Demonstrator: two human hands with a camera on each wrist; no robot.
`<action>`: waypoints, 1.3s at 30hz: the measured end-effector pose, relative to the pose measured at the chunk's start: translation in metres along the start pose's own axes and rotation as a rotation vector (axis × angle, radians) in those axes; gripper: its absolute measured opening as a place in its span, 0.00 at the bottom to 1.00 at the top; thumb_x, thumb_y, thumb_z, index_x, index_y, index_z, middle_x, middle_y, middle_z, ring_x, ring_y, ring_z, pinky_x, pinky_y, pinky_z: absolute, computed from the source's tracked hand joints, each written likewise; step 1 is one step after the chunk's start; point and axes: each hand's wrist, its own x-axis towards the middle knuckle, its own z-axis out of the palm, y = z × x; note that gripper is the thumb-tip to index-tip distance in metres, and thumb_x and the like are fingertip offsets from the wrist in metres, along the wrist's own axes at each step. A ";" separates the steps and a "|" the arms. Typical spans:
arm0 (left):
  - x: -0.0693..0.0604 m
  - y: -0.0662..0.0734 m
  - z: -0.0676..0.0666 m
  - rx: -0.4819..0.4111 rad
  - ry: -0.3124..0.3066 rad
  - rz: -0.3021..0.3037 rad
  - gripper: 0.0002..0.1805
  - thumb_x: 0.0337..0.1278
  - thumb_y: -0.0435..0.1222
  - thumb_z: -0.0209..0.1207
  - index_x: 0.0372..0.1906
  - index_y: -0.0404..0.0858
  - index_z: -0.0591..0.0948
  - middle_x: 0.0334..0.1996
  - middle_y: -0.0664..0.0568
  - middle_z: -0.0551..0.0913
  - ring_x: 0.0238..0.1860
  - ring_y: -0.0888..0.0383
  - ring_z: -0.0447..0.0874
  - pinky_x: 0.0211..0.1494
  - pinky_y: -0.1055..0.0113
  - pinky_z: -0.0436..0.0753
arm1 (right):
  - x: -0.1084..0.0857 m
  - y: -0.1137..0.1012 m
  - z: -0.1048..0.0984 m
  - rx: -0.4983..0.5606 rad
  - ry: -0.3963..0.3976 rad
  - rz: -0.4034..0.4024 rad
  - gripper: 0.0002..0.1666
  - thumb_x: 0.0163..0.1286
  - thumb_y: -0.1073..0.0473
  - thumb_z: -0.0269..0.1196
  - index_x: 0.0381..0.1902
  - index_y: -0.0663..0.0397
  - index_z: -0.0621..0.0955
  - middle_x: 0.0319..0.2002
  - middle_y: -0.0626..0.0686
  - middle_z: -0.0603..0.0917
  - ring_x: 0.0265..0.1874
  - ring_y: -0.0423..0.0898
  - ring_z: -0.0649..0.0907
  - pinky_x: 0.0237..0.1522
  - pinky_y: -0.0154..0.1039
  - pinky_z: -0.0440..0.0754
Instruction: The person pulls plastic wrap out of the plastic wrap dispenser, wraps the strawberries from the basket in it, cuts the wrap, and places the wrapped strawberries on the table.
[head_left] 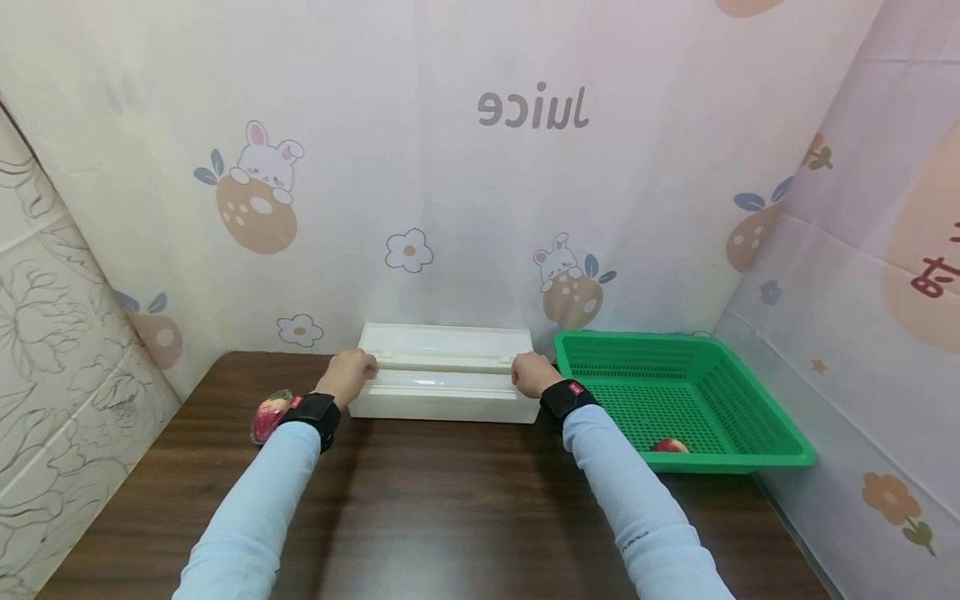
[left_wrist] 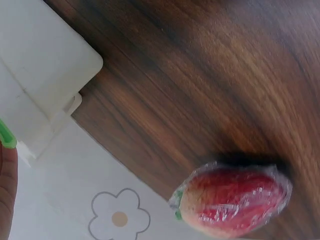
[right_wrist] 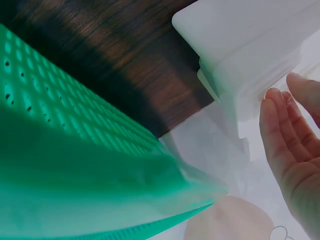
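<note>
A white rectangular box point(head_left: 446, 406), with a pale bar point(head_left: 442, 362) across its middle, stands against the back wall. My left hand point(head_left: 348, 373) has its fingers curled at the box's left end; the left wrist view catches only a sliver of it at the edge. At the opposite end my right hand point(head_left: 531, 374) grips, thumb facing the fingertips point(right_wrist: 272, 95) close to the box's edge. Exactly which part lies between the fingers is hard to see. Beside my left wrist lies a red and yellow fruit point(left_wrist: 230, 200) in clear plastic wrap.
A green perforated basket point(head_left: 772, 457) stands right of the box, close to my right wrist. One red fruit point(head_left: 670, 446) lies inside it, near the front wall. The dark wooden table point(head_left: 450, 517) meets printed cloth walls point(head_left: 480, 183) behind and at the sides.
</note>
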 end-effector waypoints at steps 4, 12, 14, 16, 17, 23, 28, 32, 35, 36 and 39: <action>-0.001 -0.001 0.000 -0.054 -0.008 -0.062 0.05 0.54 0.30 0.59 0.34 0.36 0.84 0.35 0.45 0.84 0.34 0.50 0.76 0.46 0.53 0.77 | -0.001 0.002 0.001 0.013 0.023 -0.027 0.11 0.57 0.71 0.57 0.20 0.57 0.82 0.26 0.52 0.82 0.26 0.47 0.77 0.34 0.43 0.75; -0.001 0.001 -0.004 -0.090 -0.006 -0.110 0.06 0.56 0.33 0.58 0.34 0.36 0.84 0.35 0.44 0.84 0.35 0.49 0.77 0.43 0.55 0.77 | 0.000 0.001 -0.002 0.019 0.060 0.009 0.08 0.56 0.69 0.60 0.24 0.56 0.85 0.29 0.53 0.85 0.29 0.50 0.81 0.35 0.44 0.79; 0.000 0.002 -0.005 -0.098 -0.001 -0.109 0.06 0.56 0.33 0.58 0.34 0.36 0.83 0.36 0.43 0.84 0.36 0.49 0.78 0.43 0.55 0.76 | 0.000 0.000 -0.003 0.012 0.086 0.023 0.08 0.56 0.70 0.60 0.24 0.56 0.85 0.28 0.53 0.85 0.29 0.51 0.81 0.33 0.43 0.79; 0.000 0.004 -0.006 -0.108 0.012 -0.101 0.06 0.56 0.32 0.58 0.34 0.35 0.83 0.36 0.43 0.84 0.36 0.49 0.78 0.43 0.55 0.76 | 0.000 0.000 -0.004 0.009 0.124 0.034 0.09 0.56 0.70 0.60 0.22 0.57 0.84 0.26 0.53 0.84 0.27 0.51 0.81 0.31 0.43 0.79; 0.000 0.004 -0.007 -0.113 0.021 -0.098 0.06 0.56 0.32 0.58 0.34 0.35 0.83 0.36 0.42 0.84 0.36 0.49 0.78 0.43 0.55 0.76 | 0.000 0.000 -0.004 0.009 0.144 0.038 0.09 0.56 0.71 0.60 0.21 0.57 0.84 0.26 0.53 0.84 0.26 0.51 0.80 0.31 0.43 0.78; -0.002 0.009 -0.011 -0.146 0.103 -0.089 0.05 0.54 0.30 0.59 0.33 0.33 0.84 0.33 0.42 0.85 0.34 0.48 0.79 0.40 0.56 0.75 | 0.002 0.001 -0.003 0.030 0.212 0.050 0.09 0.57 0.71 0.58 0.24 0.58 0.84 0.27 0.54 0.84 0.29 0.51 0.81 0.35 0.45 0.78; -0.003 0.011 -0.016 -0.153 0.110 -0.113 0.07 0.55 0.30 0.59 0.35 0.33 0.85 0.37 0.42 0.85 0.38 0.47 0.80 0.42 0.55 0.76 | 0.002 0.000 -0.008 0.057 0.209 0.102 0.10 0.59 0.71 0.57 0.26 0.58 0.85 0.29 0.55 0.85 0.31 0.52 0.82 0.36 0.45 0.79; -0.001 0.012 -0.020 -0.170 0.106 -0.132 0.07 0.56 0.31 0.58 0.36 0.33 0.84 0.38 0.41 0.84 0.39 0.47 0.80 0.44 0.54 0.76 | 0.000 0.000 -0.012 0.063 0.246 0.093 0.10 0.58 0.72 0.57 0.23 0.58 0.83 0.26 0.55 0.84 0.29 0.52 0.81 0.35 0.45 0.78; 0.000 0.011 -0.022 -0.191 0.100 -0.141 0.08 0.57 0.32 0.57 0.37 0.32 0.84 0.38 0.41 0.84 0.40 0.47 0.80 0.45 0.54 0.76 | -0.001 0.001 -0.015 0.053 0.284 0.072 0.11 0.57 0.72 0.56 0.22 0.58 0.83 0.25 0.54 0.83 0.29 0.52 0.81 0.35 0.46 0.78; 0.000 0.011 -0.023 -0.200 0.100 -0.149 0.08 0.58 0.32 0.56 0.37 0.32 0.84 0.38 0.41 0.84 0.40 0.47 0.79 0.45 0.54 0.76 | -0.001 0.001 -0.015 0.056 0.299 0.067 0.11 0.57 0.73 0.56 0.22 0.58 0.83 0.25 0.55 0.83 0.29 0.53 0.81 0.35 0.47 0.78; 0.001 0.010 -0.026 -0.219 0.097 -0.162 0.09 0.60 0.32 0.55 0.39 0.32 0.83 0.39 0.41 0.83 0.41 0.47 0.79 0.46 0.54 0.76 | -0.001 0.003 -0.017 0.058 0.339 0.052 0.12 0.58 0.73 0.55 0.23 0.58 0.83 0.26 0.55 0.83 0.29 0.53 0.81 0.36 0.47 0.78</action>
